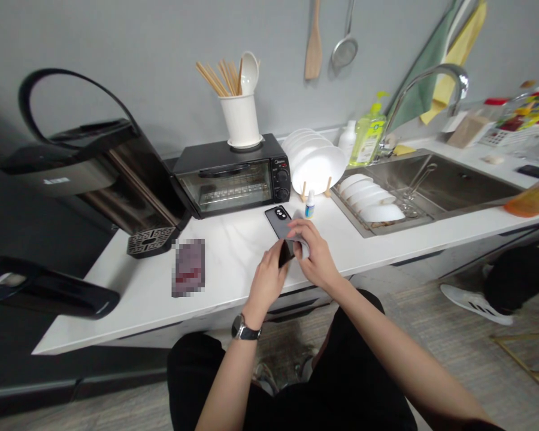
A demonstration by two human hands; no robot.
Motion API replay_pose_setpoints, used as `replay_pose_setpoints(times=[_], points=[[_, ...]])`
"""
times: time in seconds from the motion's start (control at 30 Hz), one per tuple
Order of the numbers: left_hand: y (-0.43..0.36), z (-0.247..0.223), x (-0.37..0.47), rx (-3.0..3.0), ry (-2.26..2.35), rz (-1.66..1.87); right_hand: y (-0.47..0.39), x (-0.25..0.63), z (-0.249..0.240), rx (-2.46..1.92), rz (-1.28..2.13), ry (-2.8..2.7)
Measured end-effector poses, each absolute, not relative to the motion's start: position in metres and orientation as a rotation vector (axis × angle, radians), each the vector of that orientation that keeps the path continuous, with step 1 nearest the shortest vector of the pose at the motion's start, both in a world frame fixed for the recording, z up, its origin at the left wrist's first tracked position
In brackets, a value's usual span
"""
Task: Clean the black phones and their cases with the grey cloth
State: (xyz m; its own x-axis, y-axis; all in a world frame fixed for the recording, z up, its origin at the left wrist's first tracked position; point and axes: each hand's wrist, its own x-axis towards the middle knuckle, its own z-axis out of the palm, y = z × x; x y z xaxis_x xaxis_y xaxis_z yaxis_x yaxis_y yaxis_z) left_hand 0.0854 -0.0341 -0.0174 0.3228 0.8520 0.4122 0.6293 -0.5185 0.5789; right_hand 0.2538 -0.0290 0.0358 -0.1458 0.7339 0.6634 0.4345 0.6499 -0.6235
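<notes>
My left hand [268,274], with a watch on its wrist, is wrapped round the edge of a dark phone [286,254] above the counter's front edge. A white cloth or tissue [304,248] is pinched in my right hand [313,254], right beside the phone. Just beyond my hands a grey phone case [277,220] with camera openings lies on the white counter [233,251], partly covered by my fingers. Behind my right hand stands a small white spray bottle [310,205] with a blue label.
A toaster oven [233,179] stands at the back, beside racked plates [318,167]. The sink [449,185] with bowls is at right. A dispenser [117,179], a black cylinder [54,290] and a blurred-out item [188,267] are at left. A person's shoe [476,304] shows right.
</notes>
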Motion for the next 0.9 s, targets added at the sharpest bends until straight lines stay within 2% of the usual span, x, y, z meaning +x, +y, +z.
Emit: replay_pose_setpoints(times=[0.2, 0.33, 0.43, 0.6, 0.77, 0.9], points=[[-0.034, -0.021, 0.069, 2.335, 1.369, 0.797, -0.021, 0.295, -0.014, -1.094, 0.500, -1.746], [-0.035, -0.021, 0.073, 2.391, 1.460, 0.726, -0.022, 0.303, -0.032, -1.358, 0.338, -1.987], [-0.037, -0.021, 0.073, 2.406, 1.480, 0.702, -0.025, 0.300, -0.034, -1.499, 0.150, -2.104], [-0.039, -0.018, 0.058, 2.361, 1.320, 0.681, -0.041, 0.299, -0.035, -1.479, -0.043, -2.014], [-0.039, -0.017, 0.048, 2.318, 1.325, 0.734, -0.065, 0.277, -0.035, -1.488, -0.048, -2.027], [-0.036, -0.021, 0.048, 2.237, 1.308, 0.791, -0.076, 0.232, -0.026, -1.332, 0.106, -2.180]])
